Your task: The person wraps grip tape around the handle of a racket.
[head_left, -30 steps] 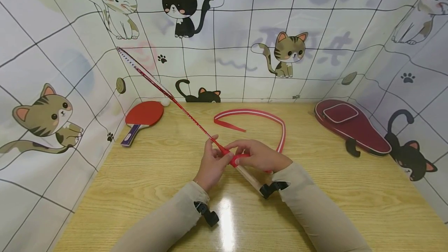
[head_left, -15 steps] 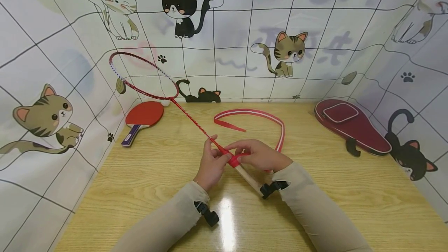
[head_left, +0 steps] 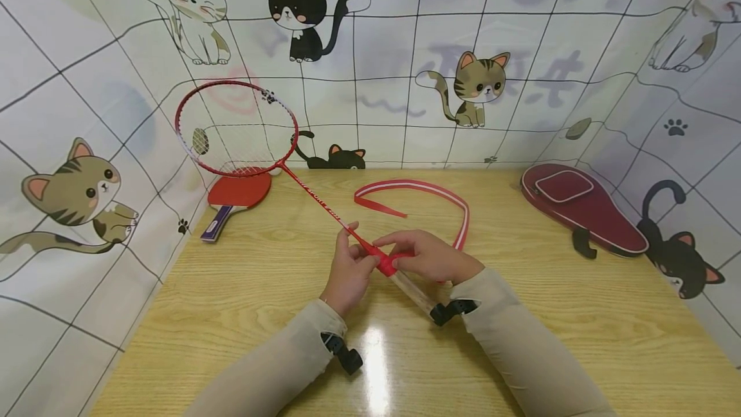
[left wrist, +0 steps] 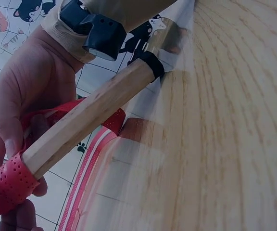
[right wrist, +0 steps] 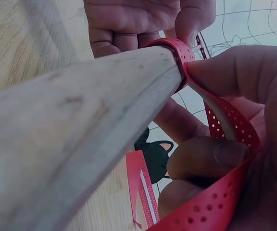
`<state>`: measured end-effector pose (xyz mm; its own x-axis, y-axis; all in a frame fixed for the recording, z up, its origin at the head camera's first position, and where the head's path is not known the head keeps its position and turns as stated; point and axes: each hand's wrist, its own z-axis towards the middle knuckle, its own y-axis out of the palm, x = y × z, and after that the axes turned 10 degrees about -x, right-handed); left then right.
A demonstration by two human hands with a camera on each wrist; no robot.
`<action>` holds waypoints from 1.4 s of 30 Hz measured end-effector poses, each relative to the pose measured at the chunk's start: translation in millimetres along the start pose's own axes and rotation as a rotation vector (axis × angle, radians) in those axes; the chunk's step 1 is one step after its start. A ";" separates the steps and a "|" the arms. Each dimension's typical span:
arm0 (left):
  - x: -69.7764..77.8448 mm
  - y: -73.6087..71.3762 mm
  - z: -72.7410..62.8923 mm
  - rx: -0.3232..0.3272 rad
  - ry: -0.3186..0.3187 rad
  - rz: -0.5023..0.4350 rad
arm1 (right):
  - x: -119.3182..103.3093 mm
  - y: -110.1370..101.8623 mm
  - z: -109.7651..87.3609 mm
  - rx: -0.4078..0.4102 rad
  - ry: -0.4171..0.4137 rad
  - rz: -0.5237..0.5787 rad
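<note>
A red badminton racket [head_left: 312, 195] slants up to the left, its strung head in front of the back wall. My left hand [head_left: 349, 278] holds it at the top of the handle, fingers and thumb around the red cone and wrap. Red perforated grip tape [left wrist: 14, 185] circles the upper end of the bare wooden handle [left wrist: 93, 108], which ends in a black butt cap. With thumb and fingers, my right hand [head_left: 433, 257] pinches the tape right beside the wrap. The tape's loose length [head_left: 413, 184], with a white stripe, runs under the hand and curves across the table.
A red table tennis paddle [head_left: 239, 190] lies at the back left, with a white ball [head_left: 275, 171] partly hidden behind the racket rim. A dark red paddle case [head_left: 581, 208] rests at the back right. Cat-printed walls [head_left: 382, 101] border the wooden table [head_left: 260, 301].
The racket has turned about its shaft, its head going from edge-on to showing its face. Both hands stay in almost the same place; the loose tape has shifted slightly.
</note>
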<state>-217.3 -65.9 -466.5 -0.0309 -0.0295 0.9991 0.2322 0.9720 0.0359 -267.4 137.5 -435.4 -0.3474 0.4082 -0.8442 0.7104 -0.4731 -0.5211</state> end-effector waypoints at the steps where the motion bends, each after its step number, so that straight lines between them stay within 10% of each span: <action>1: 0.2 0.1 -0.2 -0.001 0.001 0.003 | 0.1 0.2 0.0 0.000 0.005 -0.001; 42: -4.5 -3.4 2.0 -0.016 0.007 0.032 | -2.2 1.3 0.1 -0.014 -0.004 -0.024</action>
<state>-220.0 -68.6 -471.1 -0.0160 0.0001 0.9999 0.2489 0.9685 0.0039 -265.8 136.0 -434.2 -0.3670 0.4167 -0.8317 0.7104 -0.4517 -0.5398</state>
